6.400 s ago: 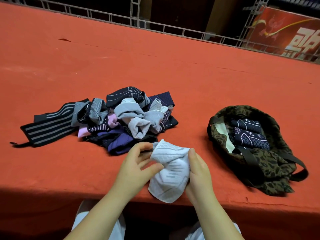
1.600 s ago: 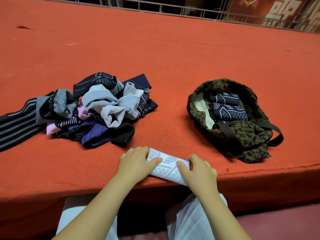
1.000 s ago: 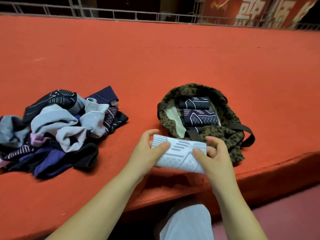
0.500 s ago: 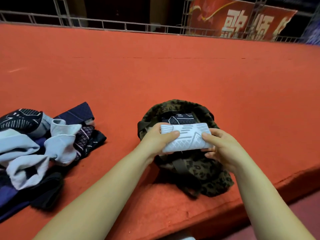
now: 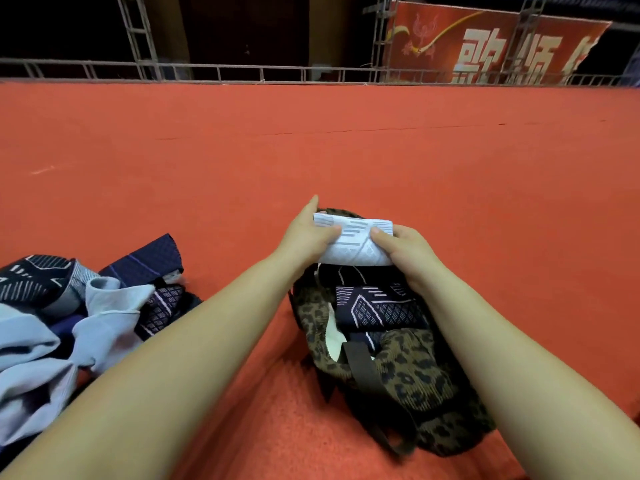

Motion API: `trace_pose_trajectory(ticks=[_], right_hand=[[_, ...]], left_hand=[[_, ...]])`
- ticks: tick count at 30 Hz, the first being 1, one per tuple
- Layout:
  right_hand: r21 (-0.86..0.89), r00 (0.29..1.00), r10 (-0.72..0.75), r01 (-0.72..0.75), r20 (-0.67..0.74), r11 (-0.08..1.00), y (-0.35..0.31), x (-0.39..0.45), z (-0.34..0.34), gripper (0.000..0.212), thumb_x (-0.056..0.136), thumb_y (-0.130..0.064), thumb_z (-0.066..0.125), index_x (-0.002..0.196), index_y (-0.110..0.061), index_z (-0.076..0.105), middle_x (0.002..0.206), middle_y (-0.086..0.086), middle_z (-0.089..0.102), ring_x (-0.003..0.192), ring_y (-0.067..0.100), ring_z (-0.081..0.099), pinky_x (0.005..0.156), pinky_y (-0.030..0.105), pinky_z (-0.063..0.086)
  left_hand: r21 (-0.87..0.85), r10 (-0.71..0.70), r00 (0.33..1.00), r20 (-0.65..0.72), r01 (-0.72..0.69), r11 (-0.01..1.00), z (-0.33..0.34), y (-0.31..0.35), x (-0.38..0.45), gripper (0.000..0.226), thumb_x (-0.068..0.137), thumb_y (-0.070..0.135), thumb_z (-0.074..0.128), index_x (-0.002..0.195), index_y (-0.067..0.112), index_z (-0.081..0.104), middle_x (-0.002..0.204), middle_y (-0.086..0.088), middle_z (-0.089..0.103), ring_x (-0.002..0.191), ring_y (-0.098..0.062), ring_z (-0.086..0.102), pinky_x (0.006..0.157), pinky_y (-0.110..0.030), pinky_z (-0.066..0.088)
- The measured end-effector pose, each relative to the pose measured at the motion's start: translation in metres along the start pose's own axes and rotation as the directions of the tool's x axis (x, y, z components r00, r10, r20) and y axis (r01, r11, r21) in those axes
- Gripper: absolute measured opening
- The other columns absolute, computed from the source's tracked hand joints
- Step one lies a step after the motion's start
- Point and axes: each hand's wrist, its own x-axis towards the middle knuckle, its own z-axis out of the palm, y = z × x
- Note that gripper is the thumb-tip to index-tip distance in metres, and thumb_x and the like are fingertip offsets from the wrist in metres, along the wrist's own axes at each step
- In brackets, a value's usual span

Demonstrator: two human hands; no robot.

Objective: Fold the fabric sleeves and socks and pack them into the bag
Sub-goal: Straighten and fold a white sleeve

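A folded white fabric sleeve [image 5: 355, 245] with grey line patterns hangs over the far end of the open leopard-print bag [image 5: 412, 372]. My left hand [image 5: 306, 233] grips its left end, thumb on top. Its right end is held by my right hand [image 5: 403, 249], thumb pressed on the upper face. Inside the bag lie folded dark navy pieces [image 5: 377, 306] with white patterns. A pile of unfolded sleeves and socks [image 5: 79, 313], grey, navy and black, lies on the red surface at the left.
The red carpeted platform [image 5: 346, 150] stretches far ahead and to the right. A metal railing [image 5: 242, 72] runs along its back edge, with a red banner [image 5: 485, 43] behind it. The bag's dark strap [image 5: 367, 382] drapes over its near side.
Both hands lifted the folded white sleeve from the platform's front edge and carried it right and forward, over the bag's far end. The view swung right, pushing the pile to the left edge.
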Motion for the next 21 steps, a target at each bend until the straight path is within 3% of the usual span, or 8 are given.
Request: trace_pose_trajectory(ticks=[4,8,11,13,15,17,19,21], right_hand=[[-0.179,1.0,-0.012,0.01,-0.012,0.984,0.003,0.025,-0.002,0.02,0.087,-0.026,0.06,0.095,-0.011,0.072,0.092,0.003,0.074,0.082,0.019,0.067,0.083,0.037,0.052],[-0.435,0.988,0.153,-0.137,0.002,0.89,0.0,0.038,-0.015,0.032,0.078,-0.031,0.065,0.093,-0.004,0.068,0.082,0.008,0.067,0.072,0.021,0.06,0.064,0.03,0.042],[-0.586,0.979,0.205,-0.158,0.014,0.795,-0.001,0.042,-0.02,0.03,0.085,-0.034,0.062,0.095,-0.006,0.065,0.085,0.007,0.065,0.07,0.019,0.057,0.059,0.027,0.038],[-0.638,0.983,0.181,-0.13,0.014,0.759,0.001,0.041,-0.019,0.031,0.088,-0.038,0.058,0.096,-0.008,0.06,0.097,0.01,0.065,0.077,0.022,0.056,0.06,0.028,0.037],[-0.702,0.995,0.101,-0.081,-0.013,0.708,0.005,0.038,-0.014,0.038,0.088,-0.043,0.057,0.106,-0.009,0.053,0.111,0.011,0.062,0.091,0.026,0.057,0.07,0.031,0.04],[-0.742,0.992,-0.055,-0.051,-0.117,0.669,0.009,0.031,-0.009,0.05,0.084,-0.045,0.061,0.117,-0.01,0.05,0.116,0.009,0.058,0.104,0.03,0.055,0.081,0.035,0.043],[-0.803,0.929,-0.341,0.091,-0.145,0.589,0.013,0.021,-0.004,0.045,0.082,-0.041,0.066,0.112,-0.01,0.054,0.11,0.009,0.057,0.103,0.033,0.053,0.085,0.04,0.044],[-0.825,0.812,-0.584,0.331,0.001,0.458,0.013,0.011,0.002,0.029,0.084,-0.034,0.059,0.098,-0.009,0.06,0.1,0.009,0.059,0.094,0.034,0.055,0.08,0.043,0.048]], left_hand=[[0.175,0.03,0.999,-0.016,-0.027,0.984,-0.001,-0.01,0.017,0.078,0.081,0.023,0.066,0.147,0.015,0.026,0.148,-0.006,0.037,0.132,-0.02,0.04,0.108,-0.028,0.031],[0.331,-0.013,0.999,0.043,-0.001,0.944,0.003,-0.029,0.027,0.083,0.079,0.039,0.061,0.148,0.02,0.019,0.148,-0.003,0.039,0.132,-0.021,0.041,0.11,-0.039,0.031],[0.468,0.048,0.997,-0.065,-0.012,0.884,0.003,-0.036,0.026,0.06,0.086,0.04,0.053,0.141,0.026,0.034,0.135,0.006,0.053,0.129,-0.017,0.045,0.109,-0.038,0.027],[0.396,0.128,0.974,-0.185,-0.046,0.917,-0.002,-0.041,0.03,0.05,0.081,0.045,0.054,0.128,0.03,0.049,0.123,0.009,0.06,0.123,-0.017,0.049,0.106,-0.04,0.031],[0.289,0.078,0.983,-0.168,-0.027,0.957,-0.008,-0.041,0.039,0.069,0.066,0.058,0.058,0.129,0.03,0.048,0.128,0.004,0.054,0.123,-0.021,0.047,0.105,-0.045,0.036],[0.225,-0.065,0.998,0.025,0.058,0.973,-0.01,-0.038,0.044,0.086,0.065,0.057,0.07,0.138,0.024,0.039,0.135,0.0,0.048,0.125,-0.024,0.047,0.105,-0.04,0.039],[0.206,-0.119,0.974,0.192,0.078,0.975,-0.007,-0.04,0.049,0.065,0.068,0.04,0.078,0.123,0.019,0.05,0.114,0.005,0.061,0.106,-0.02,0.059,0.09,-0.02,0.048],[0.176,-0.096,0.974,0.207,0.06,0.983,-0.005,-0.04,0.053,0.04,0.075,0.02,0.077,0.106,0.018,0.053,0.089,0.008,0.062,0.084,-0.012,0.06,0.067,-0.012,0.048]])
